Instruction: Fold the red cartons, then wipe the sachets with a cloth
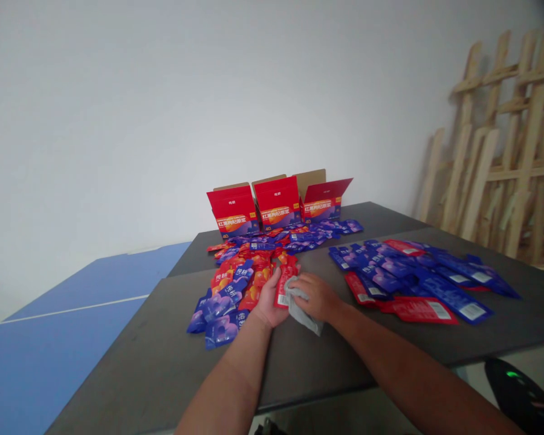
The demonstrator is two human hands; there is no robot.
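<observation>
My left hand (268,300) grips a red sachet (283,285) upright near the middle of the dark table (163,356). Against that sachet my right hand (316,297) presses a grey cloth (303,313), fingers closed on it. A heap of red and blue sachets (236,284) lies just left of and behind my hands. Another spread of mostly blue sachets (417,278) lies to the right.
Three open red cartons (278,205) stand at the table's far edge, against a white wall. A blue table (49,326) adjoins on the left. Wooden slat frames (503,157) lean at the right. A dark object with a green light (521,393) sits at the lower right.
</observation>
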